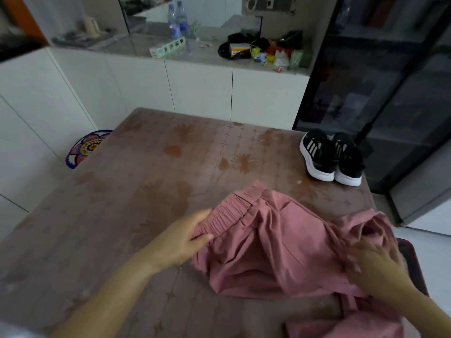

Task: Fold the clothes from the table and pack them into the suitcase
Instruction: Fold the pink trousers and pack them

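Pinching the pink trousers at the waistband with your left hand, draw them flat; the grip of your right hand fingers is too blurred to tell.

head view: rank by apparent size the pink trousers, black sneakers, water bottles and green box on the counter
1. pink trousers, nearest the camera
2. black sneakers
3. water bottles and green box: look alike, both far off, so unranked

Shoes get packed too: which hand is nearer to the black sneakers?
Right. The right hand rests on the pink trousers, nearer the camera than the black sneakers at the far right; the left hand holds the waistband, well off to their left.
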